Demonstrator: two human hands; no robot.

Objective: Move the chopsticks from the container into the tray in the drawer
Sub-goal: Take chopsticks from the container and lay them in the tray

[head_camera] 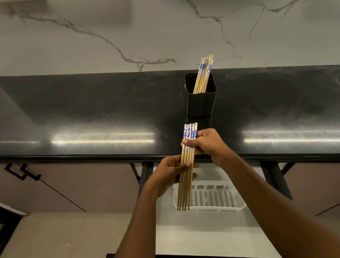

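Left hand [166, 178]: fingers curled round the middle of a flat bundle of chopsticks [187, 185]. Right hand [211, 144]: pinching the same bundle just below its blue-patterned ends. Held over a white slotted tray [218, 200] in the open drawer [205, 234]. Further chopsticks [203, 73] leaning in a black container [201, 100] on the glossy black counter [71, 114], before a veined marble wall [101, 27]. Pale floor tiles [61, 250] at left.

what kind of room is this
Most likely a home kitchen: a black stone countertop against a marble-look backsplash, a black container of chopsticks standing on it, and an open drawer with a white tray below.
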